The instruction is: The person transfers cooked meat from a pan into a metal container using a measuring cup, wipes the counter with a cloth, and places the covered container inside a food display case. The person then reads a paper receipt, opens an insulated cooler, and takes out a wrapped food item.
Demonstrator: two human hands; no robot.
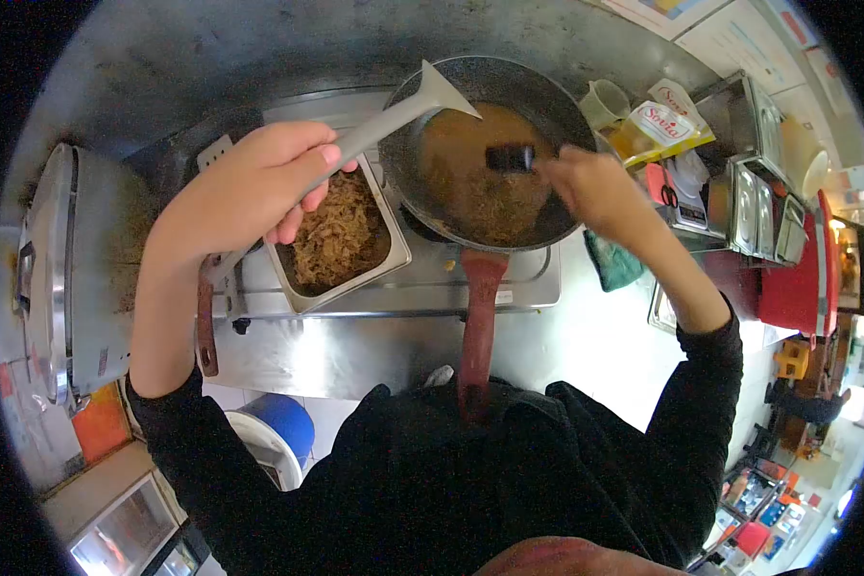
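Note:
My left hand [259, 187] is closed round the handle of a grey spatula [389, 120], whose flared blade tilts up over the left side of a dark frying pan [418, 182]. Brown, soupy sauce [494, 206] covers the pan's bottom, and its red handle [482, 307] points toward my body. Above the sauce, my right hand [595, 187], slightly blurred, grips a small black measuring scoop [510, 158]; what is inside the scoop cannot be made out. Beneath my left hand, a metal food pan [405, 252] holds shredded brown meat [331, 240].
At the right stand a clear plastic jug [605, 104], a Sovia packet [664, 125], a scale [686, 187], red-handled scissors [660, 182] and metal containers [749, 206]. A green cloth [614, 261] lies near the pan. On the left is a large lidded metal box [86, 259]; a blue bucket [283, 422] stands below.

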